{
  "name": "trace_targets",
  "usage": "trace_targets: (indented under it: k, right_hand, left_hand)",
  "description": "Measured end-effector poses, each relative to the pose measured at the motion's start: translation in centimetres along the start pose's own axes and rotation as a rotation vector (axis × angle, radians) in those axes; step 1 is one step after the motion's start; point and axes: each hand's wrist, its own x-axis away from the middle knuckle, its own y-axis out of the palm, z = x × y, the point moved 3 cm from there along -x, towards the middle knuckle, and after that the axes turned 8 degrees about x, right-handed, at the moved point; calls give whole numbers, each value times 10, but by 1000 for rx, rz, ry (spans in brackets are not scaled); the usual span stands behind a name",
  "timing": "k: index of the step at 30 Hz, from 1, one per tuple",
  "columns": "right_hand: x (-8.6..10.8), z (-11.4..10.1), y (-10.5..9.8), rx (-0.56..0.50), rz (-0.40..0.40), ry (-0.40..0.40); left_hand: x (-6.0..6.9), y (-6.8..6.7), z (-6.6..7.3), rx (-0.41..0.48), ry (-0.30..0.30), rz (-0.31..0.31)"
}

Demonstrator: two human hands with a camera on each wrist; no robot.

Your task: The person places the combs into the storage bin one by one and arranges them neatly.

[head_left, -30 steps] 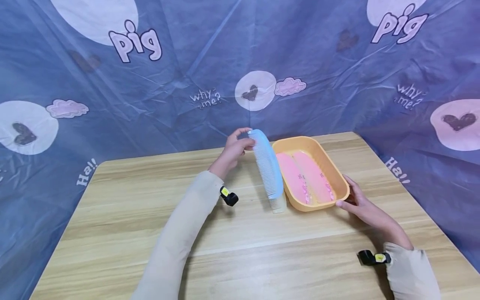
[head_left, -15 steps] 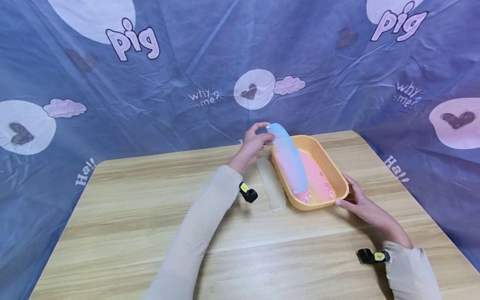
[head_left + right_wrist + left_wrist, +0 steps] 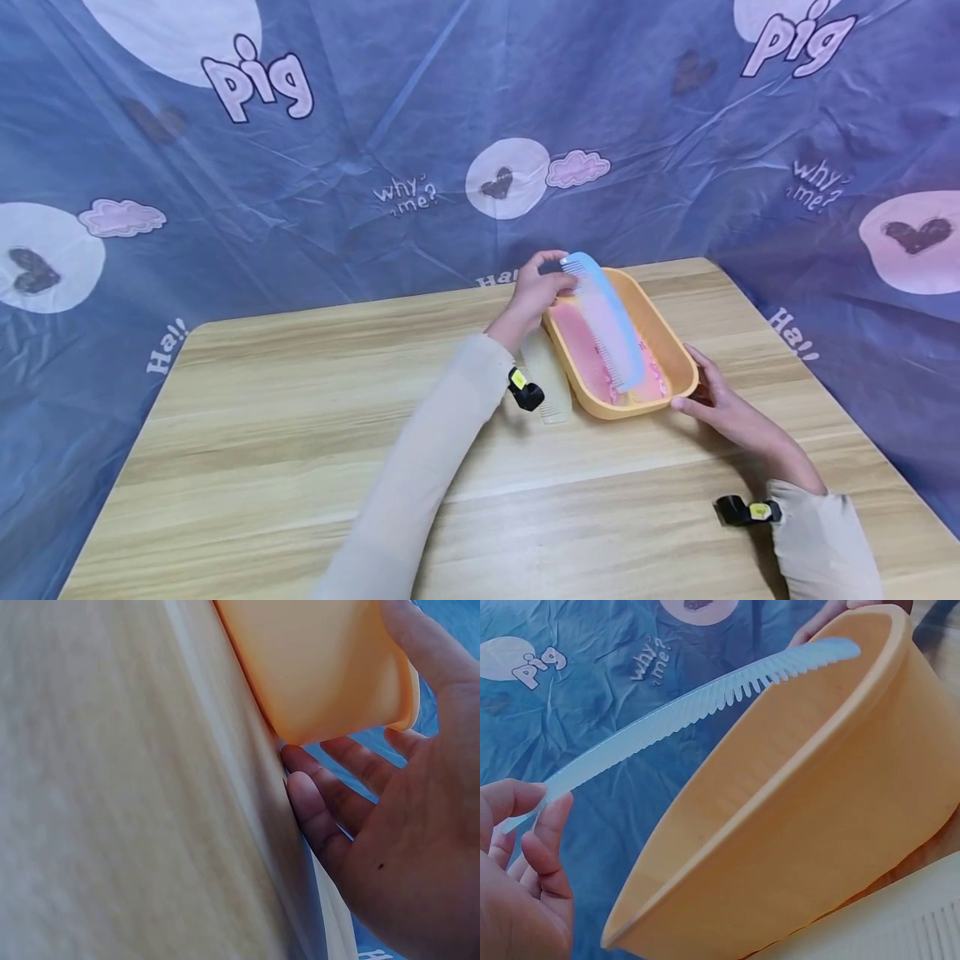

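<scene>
A light blue comb (image 3: 618,317) hangs tilted over the orange-yellow plastic bin (image 3: 660,329), pinched at its far end by the thumb and fingers of my left hand (image 3: 534,292). In the left wrist view the comb (image 3: 675,720) reaches across the bin's rim, teeth facing down. Inside the bin lie two pink pieces (image 3: 573,333) with decorated ends, partly hidden by the comb. At the bin's near right corner, my right hand (image 3: 723,412) holds it between thumb and fingers. The right wrist view has the thumb on the bin wall (image 3: 330,667) and fingers bent around the corner.
A pale cream comb (image 3: 555,396) lies flat on the wooden table (image 3: 300,450), left of the bin and partly under the left wrist. Blue printed cloth (image 3: 337,167) hangs behind the table and along its right side.
My left hand has carried the blue comb to the right, from beside the bin to over its inside. The pale comb became visible, then partly covered by the wrist. My right hand has stayed put.
</scene>
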Motion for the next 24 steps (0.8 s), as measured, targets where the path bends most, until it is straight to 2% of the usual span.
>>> trace_targets:
  k: [11,19,24]
  right_hand:
    - [-1,-2,0,25,17,-1]
    - [-2,-3,1,37,18,-9]
    - [-2,-2,2,39,9,7]
  left_hand:
    - [-5,13,-14,28,-25,-53]
    - [-6,18,-22,24,-7,-33]
    - [-5,21,-25,11,-3,-56]
